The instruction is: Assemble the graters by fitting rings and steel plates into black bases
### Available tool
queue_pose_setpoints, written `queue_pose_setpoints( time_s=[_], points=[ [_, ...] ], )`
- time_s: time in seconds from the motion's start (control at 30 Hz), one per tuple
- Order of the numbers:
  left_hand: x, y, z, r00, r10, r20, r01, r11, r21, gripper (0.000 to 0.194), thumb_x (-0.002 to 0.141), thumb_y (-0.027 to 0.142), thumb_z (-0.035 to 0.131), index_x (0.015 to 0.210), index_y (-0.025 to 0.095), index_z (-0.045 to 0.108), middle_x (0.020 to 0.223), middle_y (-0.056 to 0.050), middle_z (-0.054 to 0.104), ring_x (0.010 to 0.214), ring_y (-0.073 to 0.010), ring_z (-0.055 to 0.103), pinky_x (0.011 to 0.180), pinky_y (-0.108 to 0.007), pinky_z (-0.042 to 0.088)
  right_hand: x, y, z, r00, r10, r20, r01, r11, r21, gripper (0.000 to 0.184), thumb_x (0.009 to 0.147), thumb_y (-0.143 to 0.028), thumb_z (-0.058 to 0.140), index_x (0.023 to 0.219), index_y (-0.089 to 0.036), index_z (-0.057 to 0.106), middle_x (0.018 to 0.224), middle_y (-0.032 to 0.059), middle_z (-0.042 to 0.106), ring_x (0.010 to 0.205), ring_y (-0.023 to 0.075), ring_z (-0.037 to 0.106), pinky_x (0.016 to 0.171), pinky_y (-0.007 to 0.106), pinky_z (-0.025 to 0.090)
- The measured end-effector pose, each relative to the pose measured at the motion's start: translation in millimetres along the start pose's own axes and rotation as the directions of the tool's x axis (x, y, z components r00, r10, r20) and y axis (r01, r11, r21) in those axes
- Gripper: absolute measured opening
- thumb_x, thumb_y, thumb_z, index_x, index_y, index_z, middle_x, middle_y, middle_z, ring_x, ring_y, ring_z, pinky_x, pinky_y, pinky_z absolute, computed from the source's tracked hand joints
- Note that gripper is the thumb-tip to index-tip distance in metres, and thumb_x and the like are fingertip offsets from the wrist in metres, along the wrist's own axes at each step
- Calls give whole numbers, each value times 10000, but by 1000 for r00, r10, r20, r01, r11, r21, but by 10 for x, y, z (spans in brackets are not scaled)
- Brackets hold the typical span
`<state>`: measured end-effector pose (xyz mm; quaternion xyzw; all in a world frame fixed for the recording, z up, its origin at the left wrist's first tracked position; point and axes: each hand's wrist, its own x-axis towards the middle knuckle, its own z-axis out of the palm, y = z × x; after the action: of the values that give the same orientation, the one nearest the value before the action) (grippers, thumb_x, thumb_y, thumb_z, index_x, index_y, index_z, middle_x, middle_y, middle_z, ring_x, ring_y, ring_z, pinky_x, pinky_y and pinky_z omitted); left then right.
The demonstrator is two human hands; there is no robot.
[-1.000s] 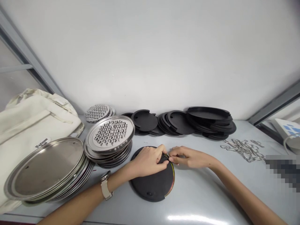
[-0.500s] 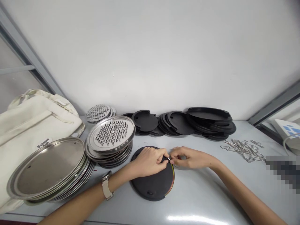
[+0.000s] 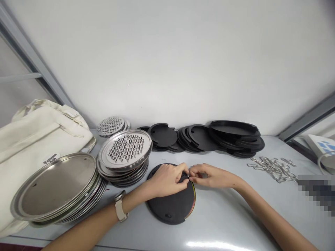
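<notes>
A black round plate [image 3: 170, 205] lies on the table, with a coloured edge showing along its right side and a small hole near its front. My left hand [image 3: 167, 179] rests over the plate, thumb and index finger pinched at its upper right rim. Facing it, my right hand [image 3: 209, 176] pinches at the same spot. Between the fingertips a bit of shiny metal clip [image 3: 188, 176] shows; the fingers hide most of it.
Silver trays [image 3: 57, 188] are piled at left beside a cream bag [image 3: 39, 136]. Round grater plates [image 3: 125, 150] are stacked behind my left arm. Black round lids [image 3: 201, 137] line the wall. Loose wire clips [image 3: 273, 167] lie at right.
My hands stay at the plate's rim, with only a slight shift of the fingertips around the metal clip. The whole view has moved very slightly.
</notes>
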<state>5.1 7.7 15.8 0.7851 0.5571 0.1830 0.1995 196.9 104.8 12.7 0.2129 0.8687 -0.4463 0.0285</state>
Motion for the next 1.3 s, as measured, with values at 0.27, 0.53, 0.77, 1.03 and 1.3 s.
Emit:
queue_pose_setpoints(
  time_s=[0.27,0.53,0.77,1.03,1.3],
  points=[
    [-11,3,-25,999,48,-3,-48,999,-25,92,843,279,526,919,235,553,570,67,484,522,-108,468,532,-224,261,-1,-8,6,1000,-17,-7,17,999,36,272,881,-383,441,701,-182,412,655,-47,352,598,88,302,547,217,298],
    [-9,-26,12,999,29,-28,-31,998,-53,164,869,353,520,979,232,499,560,79,478,507,-118,463,523,-224,267,-2,0,0,1000,-22,-8,23,996,87,219,882,-358,443,747,-188,408,664,-46,368,610,93,310,555,217,304],
    [-5,-30,17,998,29,-50,-31,998,-51,157,869,350,513,820,212,457,574,65,492,511,-114,448,529,-229,265,-19,-34,-15,1000,-21,-8,22,997,76,210,890,-304,439,723,-191,380,650,-55,351,601,90,295,552,215,287],
    [-7,-37,8,998,20,-61,-28,990,-140,155,908,327,464,809,211,441,615,67,504,539,-106,450,535,-228,271,-15,2,-54,999,-22,-37,25,996,86,151,931,-308,395,835,-195,423,655,-58,371,592,89,294,555,220,287],
    [4,-34,-42,996,34,-83,-56,956,-287,155,942,313,400,830,210,428,633,65,469,549,-101,423,554,-221,289,-24,-62,-55,999,-32,-21,34,997,71,234,925,-450,437,977,-223,420,647,-72,362,583,90,294,555,217,285]
  ],
)
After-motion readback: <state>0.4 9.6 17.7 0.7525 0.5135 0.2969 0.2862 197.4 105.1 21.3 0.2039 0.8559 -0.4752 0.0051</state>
